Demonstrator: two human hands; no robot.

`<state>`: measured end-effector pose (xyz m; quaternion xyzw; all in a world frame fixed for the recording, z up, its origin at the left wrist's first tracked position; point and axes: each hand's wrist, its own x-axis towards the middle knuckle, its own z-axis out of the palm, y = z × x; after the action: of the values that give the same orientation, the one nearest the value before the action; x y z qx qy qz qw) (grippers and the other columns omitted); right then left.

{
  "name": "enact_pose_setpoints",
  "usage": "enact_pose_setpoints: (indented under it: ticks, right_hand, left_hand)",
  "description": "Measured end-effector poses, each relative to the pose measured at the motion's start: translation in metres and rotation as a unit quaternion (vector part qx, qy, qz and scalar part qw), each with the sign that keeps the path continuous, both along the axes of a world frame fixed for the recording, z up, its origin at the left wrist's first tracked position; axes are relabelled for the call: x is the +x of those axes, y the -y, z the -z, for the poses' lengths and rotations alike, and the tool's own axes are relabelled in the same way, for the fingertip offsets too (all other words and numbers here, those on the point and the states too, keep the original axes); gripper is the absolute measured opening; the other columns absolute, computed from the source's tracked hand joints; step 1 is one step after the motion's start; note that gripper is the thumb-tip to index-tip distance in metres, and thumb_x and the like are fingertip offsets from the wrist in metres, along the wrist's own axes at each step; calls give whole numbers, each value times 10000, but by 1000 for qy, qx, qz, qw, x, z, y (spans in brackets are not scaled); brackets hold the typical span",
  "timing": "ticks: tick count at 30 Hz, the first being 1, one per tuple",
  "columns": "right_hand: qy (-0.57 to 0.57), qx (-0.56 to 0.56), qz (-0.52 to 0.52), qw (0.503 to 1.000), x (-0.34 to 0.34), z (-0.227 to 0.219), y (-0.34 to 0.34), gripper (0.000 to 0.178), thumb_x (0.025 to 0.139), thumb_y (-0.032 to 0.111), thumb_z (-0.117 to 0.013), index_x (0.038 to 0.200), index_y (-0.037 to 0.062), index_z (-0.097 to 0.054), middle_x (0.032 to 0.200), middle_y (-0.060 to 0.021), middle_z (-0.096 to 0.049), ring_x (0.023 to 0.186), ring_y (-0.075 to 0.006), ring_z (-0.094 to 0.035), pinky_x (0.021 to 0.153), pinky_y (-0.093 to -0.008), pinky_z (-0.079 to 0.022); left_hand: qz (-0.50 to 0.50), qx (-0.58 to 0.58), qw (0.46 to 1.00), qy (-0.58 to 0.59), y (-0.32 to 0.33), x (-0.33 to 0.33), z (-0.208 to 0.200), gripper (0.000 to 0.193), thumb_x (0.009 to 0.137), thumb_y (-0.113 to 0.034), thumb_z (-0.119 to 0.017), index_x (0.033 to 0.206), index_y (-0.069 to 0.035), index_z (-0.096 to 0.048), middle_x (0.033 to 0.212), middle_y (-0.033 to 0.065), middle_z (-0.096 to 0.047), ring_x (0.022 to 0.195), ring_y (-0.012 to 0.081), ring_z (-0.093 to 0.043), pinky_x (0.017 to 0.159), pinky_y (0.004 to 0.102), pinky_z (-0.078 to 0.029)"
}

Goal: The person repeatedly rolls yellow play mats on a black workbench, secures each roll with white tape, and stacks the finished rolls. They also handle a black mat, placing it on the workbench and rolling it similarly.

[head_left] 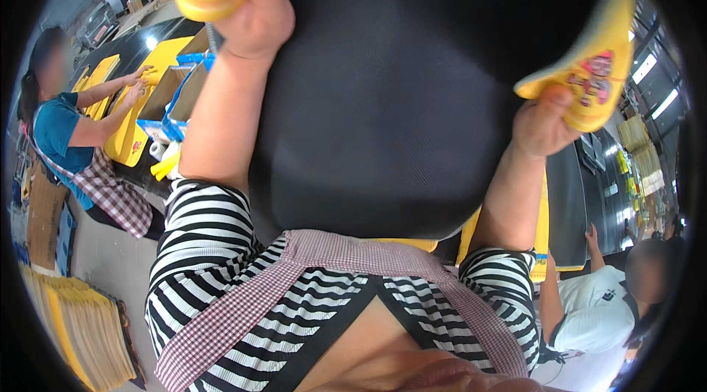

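A large flexible mat [375, 97] with a black back and a yellow face is held up before me and fills most of the view. My left hand [258, 16] grips its upper left edge, thumb pressed on a curled yellow part. At the right edge my right hand [543, 121] is closed round another folded-over yellow part, which carries red print. Most fingers of both hands are hidden behind the mat or the folds. The mat's lower edge hangs close to my checked apron.
On the left, a co-worker [70, 127] handles yellow mats [121, 130] on a dark table, beside blue-edged boxes [163, 101]. A stack of mats [81, 326] stands at lower left. Another person [600, 303] is at lower right, near a dark table [567, 208].
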<state>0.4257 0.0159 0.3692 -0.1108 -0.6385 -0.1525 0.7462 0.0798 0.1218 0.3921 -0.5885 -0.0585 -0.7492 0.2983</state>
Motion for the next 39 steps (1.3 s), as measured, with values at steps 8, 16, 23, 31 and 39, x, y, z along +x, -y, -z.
enact_pose_setpoints:
  ticks: [8,16,23,31,39]
  right_hand:
    - [36,-510,164,844,67,168,-195,788,987,528,-670,1550,19,-457,1616,-247,-426,1530,-416,-344,1285,-521,-137]
    - [93,-741,177,641,-2,373,31,694,909,264,-793,1486,1,-513,1565,-289,-451,1480,-438,-402,1232,-453,-343]
    - [-139,-806,126,561,-1,381,51,674,929,142,-769,1509,-7,-462,1434,-243,-535,1282,-342,-586,1036,-412,-518]
    - [-176,-888,53,420,34,369,13,440,921,148,-777,1278,-67,-635,951,-128,-695,713,-170,-639,584,-293,-497]
    - [49,-822,177,539,37,370,22,408,969,328,-687,1194,-12,-708,1102,-258,-741,1063,-430,-702,941,-473,-538]
  left_hand:
    - [-31,-585,718,-375,-206,28,171,812,971,-391,-715,1633,-100,-347,1707,209,-266,1588,409,-216,1288,458,-238]
    - [-231,-770,493,-333,-10,-55,386,649,935,-374,-734,1529,-209,-530,1664,265,-324,1507,483,-355,1218,531,-335]
    - [-233,-832,498,-76,38,-130,400,685,893,-280,-791,1487,-56,-531,1465,258,-558,1314,383,-571,1072,443,-480]
    - [-9,-922,383,-51,14,-153,385,410,948,-253,-768,1214,48,-686,1066,181,-757,960,268,-733,874,386,-555]
    - [60,-911,407,6,33,-133,369,317,982,-200,-723,1187,30,-654,1062,160,-749,964,268,-729,874,392,-554]
